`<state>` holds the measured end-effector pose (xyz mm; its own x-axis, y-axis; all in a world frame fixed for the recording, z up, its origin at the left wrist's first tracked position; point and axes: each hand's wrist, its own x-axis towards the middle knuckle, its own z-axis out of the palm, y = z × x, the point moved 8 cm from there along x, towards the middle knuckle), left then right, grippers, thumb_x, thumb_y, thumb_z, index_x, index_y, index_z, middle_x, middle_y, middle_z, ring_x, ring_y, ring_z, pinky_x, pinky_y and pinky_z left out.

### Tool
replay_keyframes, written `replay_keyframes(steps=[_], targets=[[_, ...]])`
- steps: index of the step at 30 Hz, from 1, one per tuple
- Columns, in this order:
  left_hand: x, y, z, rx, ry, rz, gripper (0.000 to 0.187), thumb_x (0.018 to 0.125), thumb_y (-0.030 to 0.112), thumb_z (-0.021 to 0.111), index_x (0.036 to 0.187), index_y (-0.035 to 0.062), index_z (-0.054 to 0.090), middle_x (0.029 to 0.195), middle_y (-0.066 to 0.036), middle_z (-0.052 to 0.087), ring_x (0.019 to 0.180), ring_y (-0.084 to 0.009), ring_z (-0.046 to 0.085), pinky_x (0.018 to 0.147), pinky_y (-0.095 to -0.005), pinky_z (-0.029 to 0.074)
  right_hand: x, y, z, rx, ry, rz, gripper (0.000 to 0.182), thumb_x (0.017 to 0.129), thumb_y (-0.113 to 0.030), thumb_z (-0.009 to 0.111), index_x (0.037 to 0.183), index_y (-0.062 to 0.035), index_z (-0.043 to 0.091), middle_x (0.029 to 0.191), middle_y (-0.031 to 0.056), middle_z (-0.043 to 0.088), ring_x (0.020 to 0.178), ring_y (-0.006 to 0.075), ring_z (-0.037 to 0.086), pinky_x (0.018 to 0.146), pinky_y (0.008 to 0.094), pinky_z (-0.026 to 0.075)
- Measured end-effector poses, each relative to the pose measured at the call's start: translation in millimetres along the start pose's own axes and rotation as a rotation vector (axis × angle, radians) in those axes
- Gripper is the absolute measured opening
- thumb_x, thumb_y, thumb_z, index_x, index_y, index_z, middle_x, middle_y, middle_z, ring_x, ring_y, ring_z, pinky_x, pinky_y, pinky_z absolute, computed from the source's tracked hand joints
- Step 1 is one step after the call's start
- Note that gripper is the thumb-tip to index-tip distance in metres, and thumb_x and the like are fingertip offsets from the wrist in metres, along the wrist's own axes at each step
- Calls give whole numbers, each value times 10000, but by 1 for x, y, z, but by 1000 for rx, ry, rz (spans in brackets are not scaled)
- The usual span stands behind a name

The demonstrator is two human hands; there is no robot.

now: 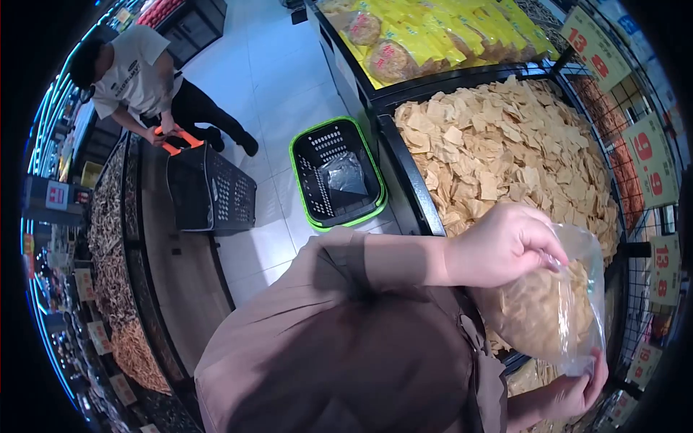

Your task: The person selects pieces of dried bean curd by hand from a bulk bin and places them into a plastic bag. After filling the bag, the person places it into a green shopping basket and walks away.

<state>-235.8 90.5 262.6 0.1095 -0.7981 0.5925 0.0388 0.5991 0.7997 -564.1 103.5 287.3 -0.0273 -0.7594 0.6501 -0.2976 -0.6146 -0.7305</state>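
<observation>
A clear plastic bag (538, 307) with thin tan sheets inside is between my hands. My left hand (505, 245) pinches its film at the upper edge, thumb and fingers closed together. Lower down, my right hand (577, 390) grips the other edge of the bag, with its fingertips on the film. Behind and beside the bag lies a large heap of loose tan, flake-like dried sheets (498, 144) in a black-edged bin. The bag overlaps the near end of this heap in view.
A black basket with a green rim (297, 180) stands on the tiled floor, a plastic-wrapped item inside. At left, a person (137, 79) holds a dark basket (231, 191) by orange handles. Yellow packets (433, 43) lie beyond the bin; price signs (648, 160) hang on the wire rack.
</observation>
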Motion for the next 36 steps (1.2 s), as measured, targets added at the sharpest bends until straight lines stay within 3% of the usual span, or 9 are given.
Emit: replay_keyframes(steps=[2,6,8,13,14,18,24,30,36], targets=[[-2,16,-20,28,58,97,178,760,-39,647,885,59,729,810,-53,680,745,-183,618,662,-295,481,14,-70,32,-60,98,-391,158,804,-77,652,871,62,684,786,158,651,660,201,578,677,267,451],[-19,53,-54,11,103,305,253,708,-74,645,886,85,728,823,-29,675,718,-191,592,629,-303,451,25,-85,44,-183,247,-343,279,680,-126,671,859,86,702,796,178,682,695,247,617,652,319,478],[-31,69,-68,17,84,415,309,714,-52,680,990,80,724,832,-23,672,737,-172,590,627,-285,447,13,-110,61,-54,123,-792,349,678,-227,662,830,87,691,790,229,670,679,291,634,623,356,494],[-41,77,-134,225,207,74,553,744,20,734,1274,35,579,813,-54,651,686,-186,574,622,-299,462,5,-95,96,69,-139,-509,381,676,-246,717,854,89,679,792,264,663,668,344,640,637,435,520],[-45,72,-149,283,196,-48,554,741,12,730,1273,33,576,814,-64,650,669,-199,571,619,-305,467,-6,-96,113,38,-379,-447,347,775,136,449,1071,68,616,1058,212,626,983,312,588,883,414,486],[-71,77,-196,637,-28,-16,237,767,-58,647,978,50,643,862,-115,664,726,-234,619,651,-330,504,-24,-115,192,54,-416,-345,310,707,141,489,977,43,606,890,191,637,798,295,622,731,379,519],[-127,43,-271,115,191,-586,141,916,-52,452,975,32,549,921,-62,642,725,-96,577,639,-266,476,-56,-113,287,72,-510,-34,212,726,151,584,898,53,658,857,149,655,828,247,629,766,309,500],[-161,25,-314,242,163,-509,141,959,24,407,1041,30,521,908,-13,512,797,-88,483,727,-235,414,-97,-98,367,120,-588,248,184,787,114,640,960,56,665,880,107,640,832,152,624,763,238,495],[-181,29,-336,439,-6,-425,522,745,291,809,1105,47,522,809,-26,434,742,-120,450,682,-249,396,-125,-85,414,116,-619,369,236,803,108,639,1028,41,664,889,53,590,808,112,607,749,217,492]])
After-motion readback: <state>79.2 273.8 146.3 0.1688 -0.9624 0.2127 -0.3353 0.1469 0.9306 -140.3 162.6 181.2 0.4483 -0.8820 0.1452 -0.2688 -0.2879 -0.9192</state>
